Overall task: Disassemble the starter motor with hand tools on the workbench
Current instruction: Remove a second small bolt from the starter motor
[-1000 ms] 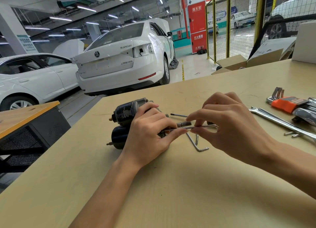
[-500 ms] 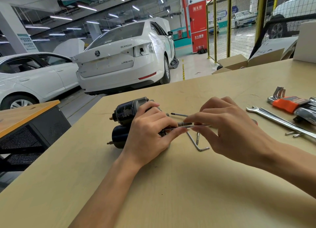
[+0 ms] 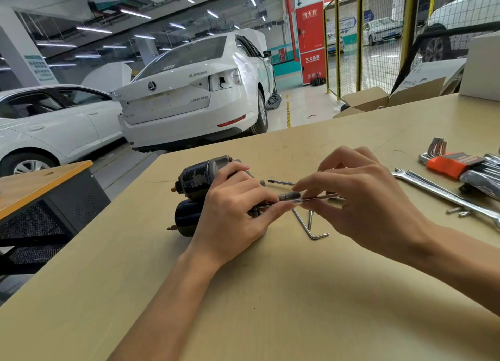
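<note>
Curling over the starter motor [image 3: 200, 176], the left hand [image 3: 232, 211] holds it down on the workbench [image 3: 270, 293] — its fingertips also pinch a thin metal rod [image 3: 316, 198]. The right hand [image 3: 362, 198] pinches that rod's other end. Just beyond lies a bent hex key [image 3: 311, 228] — wrenches [image 3: 443, 195] sit farther right.
</note>
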